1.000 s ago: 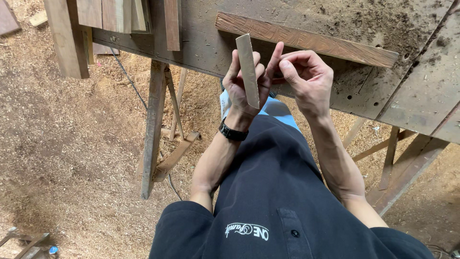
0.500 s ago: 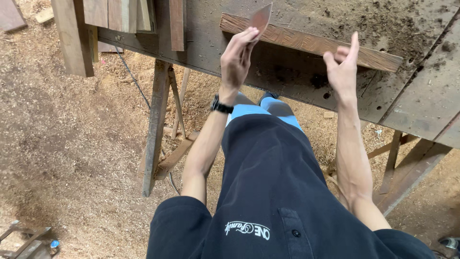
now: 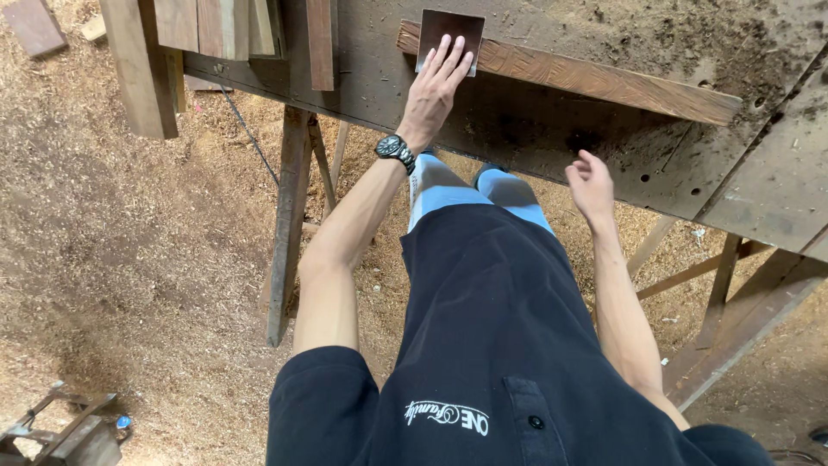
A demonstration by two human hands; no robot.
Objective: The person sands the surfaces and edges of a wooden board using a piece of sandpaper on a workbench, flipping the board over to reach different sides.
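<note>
Both hands hover at the workbench [image 3: 535, 138] — the right hand [image 3: 591, 181] nearest, loosely open and empty, just over the near edge. Farther in, the left hand [image 3: 435, 82] lies flat with fingers spread, pressing on a small square wooden piece [image 3: 450, 30]. That piece rests on the left end of a long wooden batten [image 3: 586, 79], whose long axis runs left to right across the bench toward the far right — well apart from the right hand
</note>
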